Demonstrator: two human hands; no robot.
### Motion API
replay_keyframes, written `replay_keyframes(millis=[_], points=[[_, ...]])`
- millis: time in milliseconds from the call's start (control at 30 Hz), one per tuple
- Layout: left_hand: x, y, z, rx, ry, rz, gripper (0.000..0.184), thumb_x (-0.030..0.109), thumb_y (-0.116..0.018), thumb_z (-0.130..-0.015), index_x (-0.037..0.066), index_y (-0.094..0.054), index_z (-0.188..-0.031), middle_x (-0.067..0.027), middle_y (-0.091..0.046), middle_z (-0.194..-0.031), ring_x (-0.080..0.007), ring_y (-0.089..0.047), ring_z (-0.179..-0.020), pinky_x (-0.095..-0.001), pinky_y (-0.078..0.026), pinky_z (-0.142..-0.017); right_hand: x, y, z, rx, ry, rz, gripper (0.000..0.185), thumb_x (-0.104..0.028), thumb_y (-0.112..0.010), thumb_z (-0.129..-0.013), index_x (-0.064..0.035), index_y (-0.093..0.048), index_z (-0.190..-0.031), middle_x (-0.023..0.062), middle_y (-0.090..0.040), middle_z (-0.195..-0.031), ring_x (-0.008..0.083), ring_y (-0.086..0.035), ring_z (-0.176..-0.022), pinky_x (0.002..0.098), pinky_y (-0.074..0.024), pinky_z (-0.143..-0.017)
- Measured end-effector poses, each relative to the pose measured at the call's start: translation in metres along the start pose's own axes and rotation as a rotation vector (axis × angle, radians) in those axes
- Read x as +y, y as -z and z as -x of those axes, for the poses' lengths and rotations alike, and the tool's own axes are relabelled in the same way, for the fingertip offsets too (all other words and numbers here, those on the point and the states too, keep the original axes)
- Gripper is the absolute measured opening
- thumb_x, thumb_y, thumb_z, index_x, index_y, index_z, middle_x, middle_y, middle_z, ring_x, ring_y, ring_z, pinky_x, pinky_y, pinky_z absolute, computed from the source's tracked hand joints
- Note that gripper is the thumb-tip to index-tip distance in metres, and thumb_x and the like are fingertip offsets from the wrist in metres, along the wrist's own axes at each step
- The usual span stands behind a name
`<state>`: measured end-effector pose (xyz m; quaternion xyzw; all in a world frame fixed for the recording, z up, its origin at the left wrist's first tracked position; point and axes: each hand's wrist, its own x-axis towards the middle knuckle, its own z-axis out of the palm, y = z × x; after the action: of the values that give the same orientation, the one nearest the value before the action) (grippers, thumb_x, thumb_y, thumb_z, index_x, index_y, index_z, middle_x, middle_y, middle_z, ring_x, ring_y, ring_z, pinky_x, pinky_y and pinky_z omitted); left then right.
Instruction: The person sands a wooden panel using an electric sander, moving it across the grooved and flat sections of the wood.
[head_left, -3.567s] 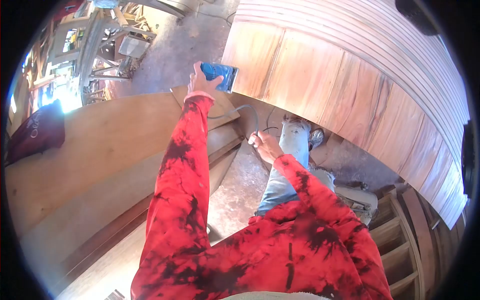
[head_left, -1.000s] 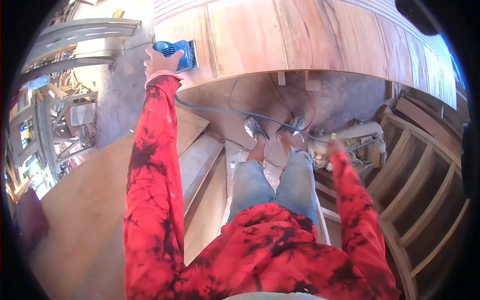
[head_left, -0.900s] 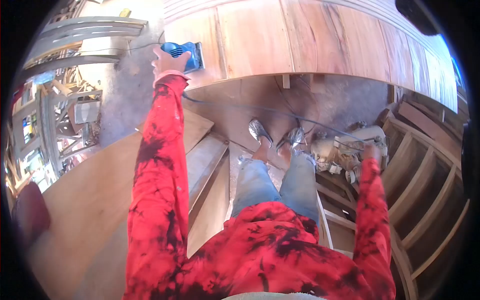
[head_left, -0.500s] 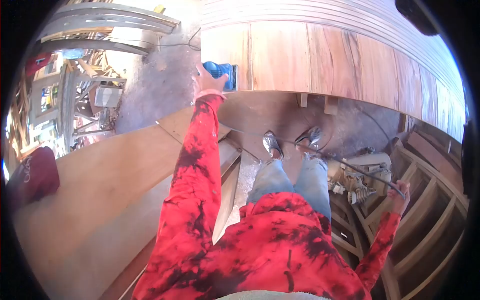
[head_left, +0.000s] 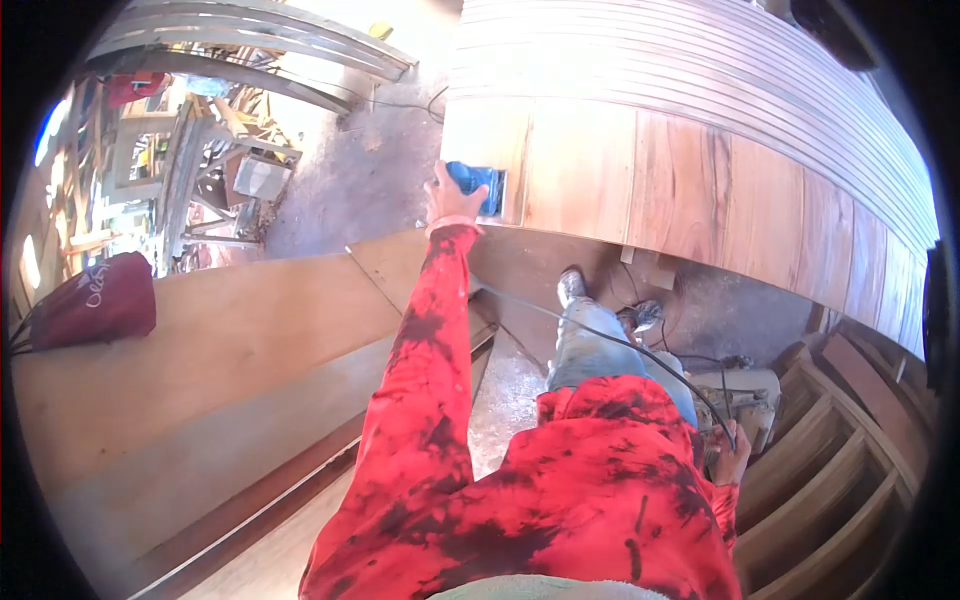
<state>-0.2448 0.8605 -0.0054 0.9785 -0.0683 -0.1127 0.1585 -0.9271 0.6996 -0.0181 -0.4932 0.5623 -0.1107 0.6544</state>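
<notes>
My left hand point(head_left: 455, 198) is wrapped round a blue power sander point(head_left: 478, 185), whose flat side rests against the left end of the wooden panel point(head_left: 670, 180). The panel has wide reddish boards along its near edge and narrow slats behind them. Down at the right, beside my hip, my right hand point(head_left: 730, 452) is closed on the dark cord point(head_left: 640, 350). That cord runs from near my left wrist across my legs in a sagging curve.
A large plywood sheet point(head_left: 220, 350) lies at the left, with a maroon bag point(head_left: 105, 300) on it. At the lower right stands a slatted wooden frame point(head_left: 830, 490) beside a dusty machine point(head_left: 755, 390). Scrap wood and beams point(head_left: 270, 35) fill the upper left.
Across the frames, the sander has moved along the panel's left end with my left hand. My right hand swung out to the right with the cord, then came back towards my hip. The view has turned.
</notes>
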Motion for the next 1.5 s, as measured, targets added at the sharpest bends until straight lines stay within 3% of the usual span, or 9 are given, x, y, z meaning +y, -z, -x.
replay_keyframes(millis=[267,433,500,633,700,967,1033,1133,1500], points=[[0.058,-0.016,-0.09,0.117,-0.06,-0.028,0.1,0.045,-0.086,-0.072,0.022,-0.034,-0.153,-0.0302,-0.054,-0.136,-0.0501,-0.06,-0.121,-0.0577,-0.05,-0.101,0.001,-0.039,0.018,0.123,0.194,0.476,0.028,-0.024,-0.056,-0.108,-0.0026,-0.066,-0.094,0.0016,-0.06,-0.08,0.0111,-0.056,-0.078,0.031,-0.0473,-0.072],[0.092,-0.003,-0.124,0.024,-0.051,-0.002,0.099,0.044,-0.086,-0.072,0.021,-0.034,-0.153,-0.03,-0.054,-0.137,-0.0496,-0.059,-0.123,-0.057,-0.05,-0.102,-0.011,-0.073,0.017,0.139,0.098,0.314,0.017,-0.017,-0.059,-0.106,-0.0031,-0.064,-0.098,0.0018,-0.058,-0.082,0.0118,-0.054,-0.079,0.0296,-0.0465,-0.073],[0.099,-0.005,-0.135,0.039,-0.082,-0.004,0.098,0.044,-0.085,-0.072,0.021,-0.035,-0.153,-0.03,-0.055,-0.136,-0.049,-0.061,-0.121,-0.057,-0.05,-0.1,-0.027,-0.098,0.018,0.213,0.181,0.363,0.04,-0.032,-0.053,-0.111,-0.0007,-0.063,-0.088,-0.0022,-0.058,-0.077,0.0083,-0.048,-0.074,0.0264,-0.0422,-0.068],[0.111,-0.011,-0.151,0.077,-0.122,-0.037,0.095,0.038,-0.083,-0.072,0.019,-0.033,-0.151,-0.0282,-0.056,-0.125,-0.0486,-0.068,-0.104,-0.0554,-0.057,-0.087,-0.053,-0.121,0.021,0.222,0.192,0.447,0.039,-0.031,-0.053,-0.111,-0.0018,-0.062,-0.086,-0.0029,-0.057,-0.076,0.0081,-0.048,-0.072,0.0261,-0.0418,-0.067],[0.11,-0.012,-0.15,0.075,-0.116,-0.045,0.096,0.038,-0.083,-0.072,0.019,-0.033,-0.151,-0.0284,-0.056,-0.124,-0.049,-0.068,-0.104,-0.0552,-0.057,-0.086,-0.048,-0.121,0.013,0.207,0.095,0.23,0.036,-0.029,-0.053,-0.11,-0.0029,-0.063,-0.087,-0.0035,-0.056,-0.075,0.0077,-0.048,-0.071,0.0263,-0.0414,-0.066],[0.082,-0.007,-0.089,0.014,-0.026,-0.014,0.103,0.04,-0.085,-0.072,0.024,-0.03,-0.156,-0.0285,-0.053,-0.133,-0.0505,-0.062,-0.116,-0.059,-0.052,-0.097,-0.063,-0.098,-0.035,0.113,0.063,0.246,0.036,-0.03,-0.056,-0.109,-0.0035,-0.061,-0.085,-0.0049,-0.054,-0.075,0.0069,-0.046,-0.072,0.0259,-0.0389,-0.064],[0.07,-0.003,-0.066,0.003,0.007,-0.005,0.102,0.041,-0.085,-0.072,0.023,-0.029,-0.157,-0.0284,-0.053,-0.135,-0.0501,-0.062,-0.117,-0.0586,-0.052,-0.097,-0.073,-0.089,-0.042,0.093,0.079,0.312,0.048,-0.046,-0.056,-0.107,-0.0071,-0.058,-0.079,-0.0068,-0.05,-0.074,0.0074,-0.04,-0.069,0.0292,-0.0322,-0.059],[0.052,-0.004,-0.033,0.014,0.026,-0.01,0.101,0.042,-0.084,-0.073,0.022,-0.029,-0.157,-0.0281,-0.052,-0.137,-0.0496,-0.062,-0.117,-0.0579,-0.052,-0.096,-0.09,-0.075,-0.052,0.041,-0.027,0.292,0.037,-0.031,-0.056,-0.108,-0.0024,-0.062,-0.084,-0.0034,-0.055,-0.074,0.0073,-0.046,-0.071,0.0272,-0.039,-0.064],[0.019,-0.004,0.068,0.006,0.129,-0.024,0.102,0.044,-0.084,-0.075,0.025,-0.028,-0.157,-0.0258,-0.051,-0.141,-0.0523,-0.063,-0.113,-0.0588,-0.055,-0.092,-0.052,-0.016,-0.104,-0.088,0.078,0.403,0.038,-0.031,-0.055,-0.109,-0.0008,-0.067,-0.088,-0.0034,-0.058,-0.072,0.0068,-0.047,-0.07,0.0282,-0.0395,-0.063]])
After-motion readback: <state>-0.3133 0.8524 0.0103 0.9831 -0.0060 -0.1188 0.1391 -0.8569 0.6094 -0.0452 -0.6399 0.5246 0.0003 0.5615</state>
